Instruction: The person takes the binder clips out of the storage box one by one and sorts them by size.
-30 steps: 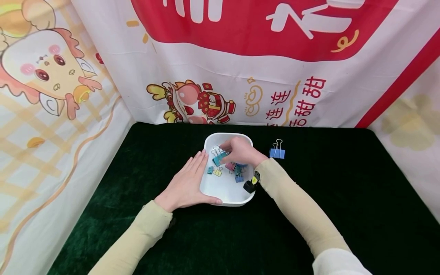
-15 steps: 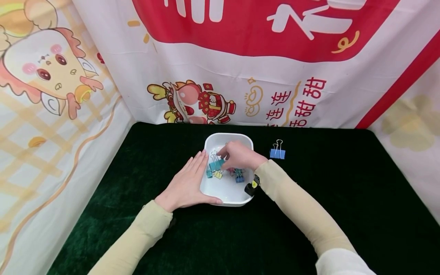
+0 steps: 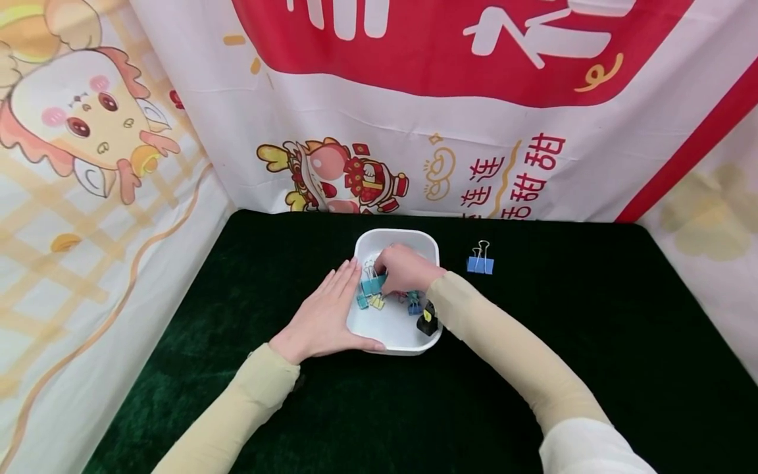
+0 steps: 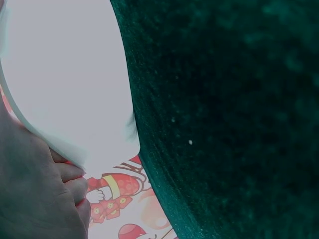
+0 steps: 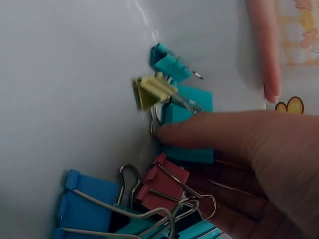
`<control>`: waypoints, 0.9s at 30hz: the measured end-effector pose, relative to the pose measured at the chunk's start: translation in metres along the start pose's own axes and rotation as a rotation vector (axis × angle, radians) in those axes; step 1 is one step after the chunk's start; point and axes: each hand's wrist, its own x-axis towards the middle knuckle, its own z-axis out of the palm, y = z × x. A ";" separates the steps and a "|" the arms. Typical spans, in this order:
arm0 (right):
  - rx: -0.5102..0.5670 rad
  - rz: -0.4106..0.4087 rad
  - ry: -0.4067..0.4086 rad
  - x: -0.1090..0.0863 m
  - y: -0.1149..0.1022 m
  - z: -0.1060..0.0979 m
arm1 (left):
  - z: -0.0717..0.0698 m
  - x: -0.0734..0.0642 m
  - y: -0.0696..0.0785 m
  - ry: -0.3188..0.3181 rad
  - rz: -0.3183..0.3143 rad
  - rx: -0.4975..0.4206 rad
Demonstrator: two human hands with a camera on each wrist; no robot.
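Observation:
A white tray [image 3: 387, 337] holds several binder clips. My left hand [image 3: 322, 319] lies along its left side with straight fingers, the thumb on the near rim. Inside the tray, my right hand [image 3: 405, 268] pinches a large teal binder clip [image 5: 192, 154]; the thumb lies across it and the other fingers are partly hidden. Close by are a small teal clip [image 5: 170, 64] and a yellow clip [image 5: 154, 91]. A pink clip [image 5: 164, 186] and a blue clip [image 5: 87, 204] sit below the thumb in the right wrist view. The left wrist view shows the tray wall [image 4: 70, 74] and curled-looking finger edges.
A blue binder clip [image 3: 480, 264] lies on the dark green cloth [image 3: 533, 296] to the right of the tray. Printed white and red fabric [image 3: 450, 85] hangs behind the table, with another printed sheet [image 3: 106, 263] at the left.
The large teal clip has shifted slightly toward the near left of the tray, and my right hand has lowered around it. The left hand keeps its place on the tray.

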 end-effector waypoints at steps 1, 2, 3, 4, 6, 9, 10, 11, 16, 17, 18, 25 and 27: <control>-0.012 -0.001 0.006 0.001 0.000 0.001 | 0.000 0.000 0.000 -0.004 0.000 0.001; -0.023 -0.002 0.013 0.001 0.000 0.002 | 0.000 0.000 0.001 -0.006 0.002 0.003; -0.028 0.000 0.018 0.002 0.000 0.002 | -0.001 0.000 0.001 -0.005 0.002 0.003; -0.029 -0.001 0.023 0.002 0.000 0.002 | -0.001 0.000 0.001 -0.004 0.001 -0.003; -0.025 -0.004 0.025 0.002 0.000 0.003 | -0.002 0.000 0.002 -0.008 -0.006 -0.004; -0.014 -0.010 0.019 0.002 0.001 0.002 | -0.002 0.000 0.003 -0.011 -0.011 -0.015; -0.004 -0.008 0.016 0.001 0.001 0.001 | -0.002 -0.001 0.003 -0.014 -0.014 -0.013; 0.010 -0.007 0.015 0.000 0.001 0.000 | -0.002 -0.001 0.003 -0.015 -0.014 -0.012; 0.069 -0.016 0.044 -0.008 0.000 -0.012 | -0.001 -0.001 0.004 -0.011 -0.008 -0.002; 0.069 -0.022 0.057 -0.011 -0.001 -0.015 | 0.000 -0.001 0.003 -0.008 -0.006 -0.003; 0.072 -0.026 0.068 -0.013 -0.001 -0.019 | 0.000 0.000 0.003 -0.008 -0.006 0.000; 0.103 -0.043 0.165 -0.035 -0.002 -0.041 | 0.000 0.000 0.003 -0.010 -0.010 0.011; 0.119 -0.050 0.200 -0.043 -0.001 -0.046 | 0.000 0.000 0.004 -0.010 -0.010 0.010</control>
